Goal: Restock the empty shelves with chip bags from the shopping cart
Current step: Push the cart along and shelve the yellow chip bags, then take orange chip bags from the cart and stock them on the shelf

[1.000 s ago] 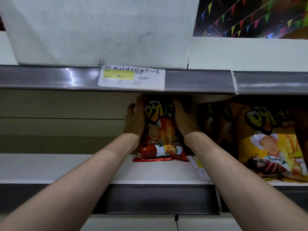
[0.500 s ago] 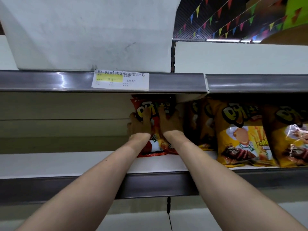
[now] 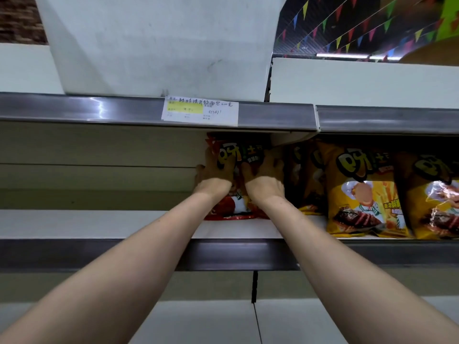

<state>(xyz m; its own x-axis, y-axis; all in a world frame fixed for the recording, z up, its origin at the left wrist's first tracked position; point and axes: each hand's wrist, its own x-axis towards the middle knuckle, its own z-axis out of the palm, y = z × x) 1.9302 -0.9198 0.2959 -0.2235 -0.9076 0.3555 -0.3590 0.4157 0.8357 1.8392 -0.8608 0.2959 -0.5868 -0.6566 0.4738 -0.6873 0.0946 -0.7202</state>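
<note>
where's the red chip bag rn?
Head view, centre: red chip bag stands on the shelf under the price label, left hand and right hand on it, yellow bags at its right.

one view only, from a wide-angle camera worn on the person's head, facing straight into the shelving. it sits at a height between the upper shelf rail [image 3: 74, 108], seen front-on, and the lower shelf [image 3: 99, 224], whose top shows from slightly above. it is close: both forearms run up from the bottom corners to the left hand [image 3: 213, 175] and right hand [image 3: 265, 180], holding the red chip bag [image 3: 231, 211] near the middle. ceiling bunting [image 3: 360, 28] fills the top right
</note>
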